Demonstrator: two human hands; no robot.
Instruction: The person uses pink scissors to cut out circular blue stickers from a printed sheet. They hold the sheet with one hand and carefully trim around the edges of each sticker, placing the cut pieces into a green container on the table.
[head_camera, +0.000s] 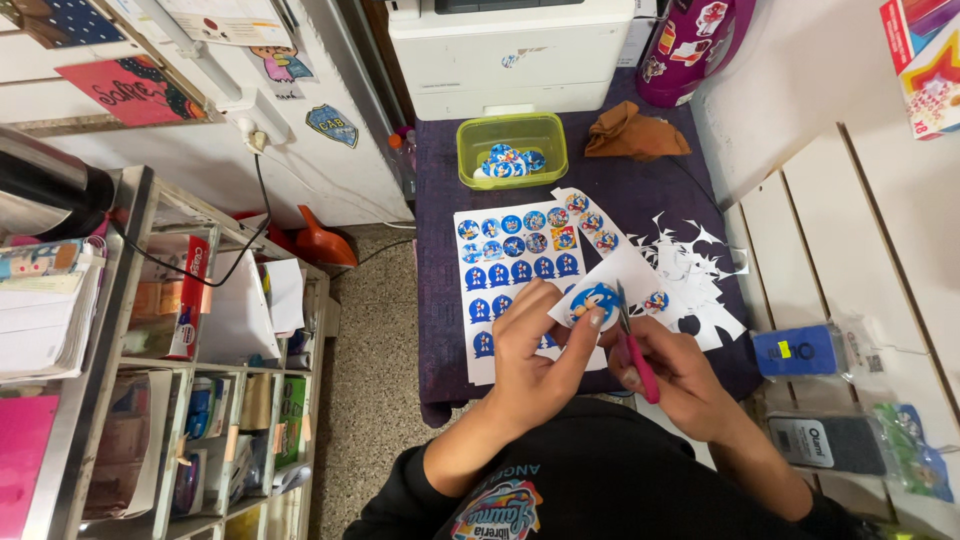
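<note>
Pink-handled scissors (634, 350) gripped by right hand (680, 380); left hand (535, 350) pinches paper piece (600, 295).

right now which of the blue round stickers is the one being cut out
The one on the white paper piece pinched in the left hand, beside the pink-handled scissors in the right hand. The others sit on the flat sheet or in the green tub.

a red and white carton (192, 296) stands on the left shelf, with small boxes (205, 408) on the shelf nearer. a pink sign (128, 92) and a blue shield-shaped sticker (332, 125) are on the far-left wall. a colourful box (925, 62) sits far right. near right lie a blue packet (798, 350) and a dark grey packet (826, 442).
</note>
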